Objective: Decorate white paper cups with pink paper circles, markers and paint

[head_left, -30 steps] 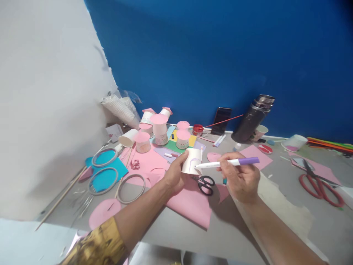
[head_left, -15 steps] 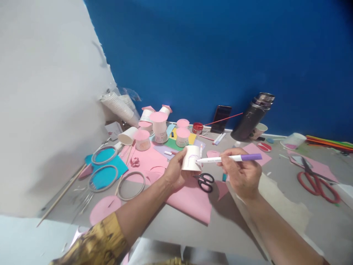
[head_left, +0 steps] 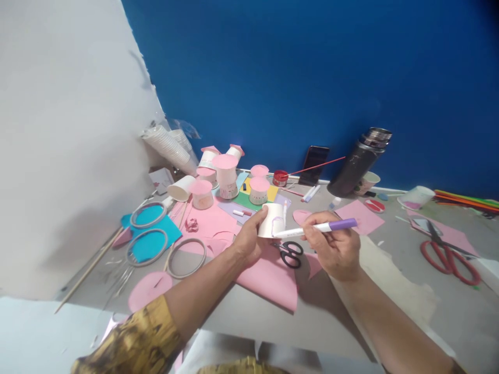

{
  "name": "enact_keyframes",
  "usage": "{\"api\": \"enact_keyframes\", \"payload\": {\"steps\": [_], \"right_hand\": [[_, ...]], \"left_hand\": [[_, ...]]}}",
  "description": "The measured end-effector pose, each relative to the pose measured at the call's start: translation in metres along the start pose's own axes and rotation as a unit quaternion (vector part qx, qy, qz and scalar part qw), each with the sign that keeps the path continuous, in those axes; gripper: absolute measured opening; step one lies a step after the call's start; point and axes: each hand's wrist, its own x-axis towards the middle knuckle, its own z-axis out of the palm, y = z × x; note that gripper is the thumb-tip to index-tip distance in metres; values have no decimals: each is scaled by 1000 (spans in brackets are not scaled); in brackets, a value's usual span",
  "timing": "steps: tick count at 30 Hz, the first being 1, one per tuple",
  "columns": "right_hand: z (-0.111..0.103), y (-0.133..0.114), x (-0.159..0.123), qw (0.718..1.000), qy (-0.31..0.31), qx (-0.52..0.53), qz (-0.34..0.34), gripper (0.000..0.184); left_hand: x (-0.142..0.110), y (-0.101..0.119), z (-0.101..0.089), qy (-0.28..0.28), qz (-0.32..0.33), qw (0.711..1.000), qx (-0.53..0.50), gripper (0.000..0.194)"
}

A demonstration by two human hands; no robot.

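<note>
Left hand (head_left: 250, 240) grips a tapered white paper cup (head_left: 270, 221), best steadied; right hand (head_left: 336, 249) pinches a slim white-and-purple marker (head_left: 323, 227), best pressed lightly.

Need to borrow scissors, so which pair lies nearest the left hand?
The black-handled scissors, pictured just below the paper cup in the left hand; the red-handled pair lies far right, beyond the right hand.

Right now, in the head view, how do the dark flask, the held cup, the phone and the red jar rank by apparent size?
1. Dark flask
2. Held cup and phone: too alike to rank
3. Red jar
</note>
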Motion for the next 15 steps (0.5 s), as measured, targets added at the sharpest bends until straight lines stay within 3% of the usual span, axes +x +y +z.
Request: {"api": "enact_keyframes", "payload": {"steps": [15], "right_hand": [[0,2,1,999,-23,-2,26,14]], "left_hand": [[2,-2,-2,-1,27,999,20,32]]}}
